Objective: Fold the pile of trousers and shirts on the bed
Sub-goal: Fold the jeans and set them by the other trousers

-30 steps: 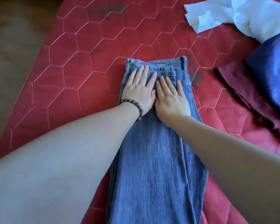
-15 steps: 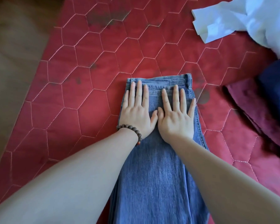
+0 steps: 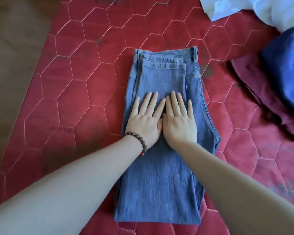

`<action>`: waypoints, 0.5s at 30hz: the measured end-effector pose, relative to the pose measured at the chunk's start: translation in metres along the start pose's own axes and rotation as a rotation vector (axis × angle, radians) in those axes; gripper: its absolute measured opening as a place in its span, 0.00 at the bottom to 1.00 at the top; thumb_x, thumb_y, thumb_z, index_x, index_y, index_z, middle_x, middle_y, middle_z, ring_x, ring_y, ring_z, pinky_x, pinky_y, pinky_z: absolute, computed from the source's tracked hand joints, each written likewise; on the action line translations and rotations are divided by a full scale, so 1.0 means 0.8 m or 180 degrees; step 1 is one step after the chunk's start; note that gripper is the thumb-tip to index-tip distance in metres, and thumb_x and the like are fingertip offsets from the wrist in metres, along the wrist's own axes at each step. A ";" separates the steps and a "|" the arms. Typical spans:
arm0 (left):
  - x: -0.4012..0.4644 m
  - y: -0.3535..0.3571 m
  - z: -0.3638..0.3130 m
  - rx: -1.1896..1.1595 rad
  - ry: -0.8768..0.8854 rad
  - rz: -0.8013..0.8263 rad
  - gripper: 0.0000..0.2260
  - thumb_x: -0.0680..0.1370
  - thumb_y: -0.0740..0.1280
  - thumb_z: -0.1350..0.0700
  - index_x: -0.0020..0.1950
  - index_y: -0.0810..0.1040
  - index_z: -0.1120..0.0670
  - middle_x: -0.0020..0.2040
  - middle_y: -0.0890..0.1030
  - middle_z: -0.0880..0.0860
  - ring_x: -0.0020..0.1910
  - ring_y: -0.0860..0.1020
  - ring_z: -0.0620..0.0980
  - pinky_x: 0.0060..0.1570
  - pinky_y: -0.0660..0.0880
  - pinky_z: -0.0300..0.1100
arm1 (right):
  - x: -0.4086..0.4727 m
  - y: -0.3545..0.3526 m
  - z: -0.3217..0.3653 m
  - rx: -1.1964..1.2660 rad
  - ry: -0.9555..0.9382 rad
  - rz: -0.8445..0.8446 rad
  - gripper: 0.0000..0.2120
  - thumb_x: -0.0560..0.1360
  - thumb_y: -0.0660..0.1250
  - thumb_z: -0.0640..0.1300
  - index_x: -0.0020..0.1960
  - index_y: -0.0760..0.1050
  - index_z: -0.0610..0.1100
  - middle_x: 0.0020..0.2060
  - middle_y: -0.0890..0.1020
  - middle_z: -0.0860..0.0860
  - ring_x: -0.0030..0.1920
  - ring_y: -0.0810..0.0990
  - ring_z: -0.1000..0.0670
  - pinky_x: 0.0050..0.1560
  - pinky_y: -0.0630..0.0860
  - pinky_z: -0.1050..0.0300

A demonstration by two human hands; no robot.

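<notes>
A pair of blue jeans (image 3: 161, 77) lies folded lengthwise and doubled over on the red quilted bed cover (image 3: 78, 92), waistband and leg hems at the far end. My left hand (image 3: 145, 117), with a bead bracelet at the wrist, presses flat on the denim with straight fingers. Beside it, thumbs touching, my right hand (image 3: 179, 119) also lies flat on the jeans. Neither hand grips anything.
At the right edge lie a dark blue garment (image 3: 285, 72) on top of a maroon one (image 3: 255, 85). A white garment (image 3: 255, 9) is crumpled at the top right. The bed's left edge meets a brown floor (image 3: 12, 48).
Both flat hands have slid from the waistband end back toward me along the jeans, to about the middle of the fold. The waistband and hems now show uncovered.
</notes>
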State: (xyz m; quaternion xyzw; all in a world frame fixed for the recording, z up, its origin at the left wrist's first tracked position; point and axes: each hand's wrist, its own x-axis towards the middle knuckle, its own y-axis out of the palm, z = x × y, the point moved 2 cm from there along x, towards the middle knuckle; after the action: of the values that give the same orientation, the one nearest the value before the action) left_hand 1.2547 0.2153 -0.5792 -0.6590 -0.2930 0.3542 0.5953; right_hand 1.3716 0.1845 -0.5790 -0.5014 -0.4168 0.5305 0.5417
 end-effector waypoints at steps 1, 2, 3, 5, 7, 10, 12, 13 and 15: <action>-0.024 0.004 -0.001 0.0006 0.0045 0.0033 0.27 0.82 0.46 0.45 0.80 0.49 0.51 0.80 0.49 0.56 0.79 0.47 0.55 0.75 0.44 0.58 | -0.029 0.004 0.001 0.0058 -0.0014 0.0010 0.27 0.81 0.49 0.49 0.78 0.55 0.41 0.78 0.54 0.46 0.78 0.49 0.47 0.76 0.41 0.45; -0.046 0.007 0.001 0.0033 0.0066 0.0060 0.28 0.81 0.46 0.43 0.80 0.49 0.51 0.80 0.50 0.57 0.79 0.48 0.55 0.75 0.45 0.58 | -0.054 0.007 0.000 0.0065 -0.0030 0.0028 0.28 0.80 0.49 0.51 0.78 0.56 0.41 0.77 0.56 0.46 0.78 0.50 0.47 0.76 0.43 0.44; -0.065 0.009 0.005 0.0066 0.0094 0.0101 0.29 0.81 0.46 0.41 0.80 0.49 0.50 0.79 0.50 0.58 0.79 0.48 0.55 0.75 0.47 0.58 | -0.076 0.009 -0.004 0.0033 -0.0045 0.0064 0.29 0.80 0.50 0.54 0.78 0.55 0.42 0.78 0.55 0.46 0.78 0.50 0.48 0.76 0.44 0.43; -0.098 0.012 0.017 0.0092 0.0173 0.0204 0.31 0.80 0.46 0.37 0.80 0.47 0.49 0.80 0.48 0.58 0.79 0.46 0.55 0.75 0.48 0.58 | -0.109 0.011 -0.014 -0.0082 -0.0031 0.0142 0.32 0.80 0.49 0.60 0.78 0.53 0.45 0.78 0.53 0.47 0.78 0.48 0.49 0.76 0.44 0.42; -0.130 0.015 0.022 0.0037 0.0179 0.0298 0.34 0.78 0.47 0.33 0.80 0.45 0.46 0.80 0.44 0.58 0.79 0.42 0.55 0.75 0.48 0.60 | -0.132 0.011 -0.016 -0.0152 0.0121 0.0219 0.35 0.78 0.48 0.65 0.79 0.50 0.46 0.78 0.50 0.47 0.78 0.46 0.49 0.76 0.42 0.39; -0.179 0.020 0.005 -0.0071 0.0148 0.0388 0.36 0.75 0.50 0.30 0.79 0.48 0.44 0.80 0.45 0.59 0.78 0.43 0.58 0.73 0.51 0.64 | -0.171 0.015 0.010 -0.0157 0.0061 0.0345 0.37 0.77 0.49 0.66 0.79 0.50 0.46 0.78 0.51 0.48 0.78 0.46 0.48 0.74 0.42 0.34; -0.208 0.026 -0.005 -0.0144 0.0181 0.0349 0.36 0.74 0.53 0.30 0.79 0.51 0.43 0.80 0.47 0.59 0.78 0.45 0.59 0.72 0.53 0.64 | -0.205 0.023 0.023 -0.0135 -0.0332 0.0400 0.34 0.78 0.50 0.66 0.78 0.54 0.49 0.78 0.53 0.50 0.78 0.49 0.48 0.73 0.46 0.31; -0.218 0.029 -0.006 -0.0151 0.0194 0.0342 0.36 0.74 0.54 0.30 0.79 0.52 0.43 0.80 0.48 0.59 0.78 0.45 0.58 0.72 0.53 0.64 | -0.219 0.026 0.021 -0.0144 -0.0454 0.0426 0.33 0.78 0.50 0.66 0.78 0.54 0.51 0.78 0.53 0.50 0.78 0.50 0.49 0.73 0.47 0.31; -0.223 0.032 0.000 -0.0169 0.0209 0.0315 0.36 0.74 0.55 0.30 0.79 0.52 0.42 0.80 0.48 0.57 0.79 0.46 0.56 0.73 0.53 0.62 | -0.229 0.028 0.007 -0.0179 -0.0466 0.0386 0.33 0.78 0.49 0.67 0.78 0.54 0.54 0.78 0.54 0.51 0.78 0.51 0.50 0.73 0.47 0.31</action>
State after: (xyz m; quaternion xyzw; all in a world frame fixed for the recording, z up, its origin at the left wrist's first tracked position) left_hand 1.1507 0.0678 -0.5834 -0.6995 -0.2497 0.3535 0.5686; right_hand 1.3460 0.0014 -0.5853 -0.5006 -0.4389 0.5857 0.4623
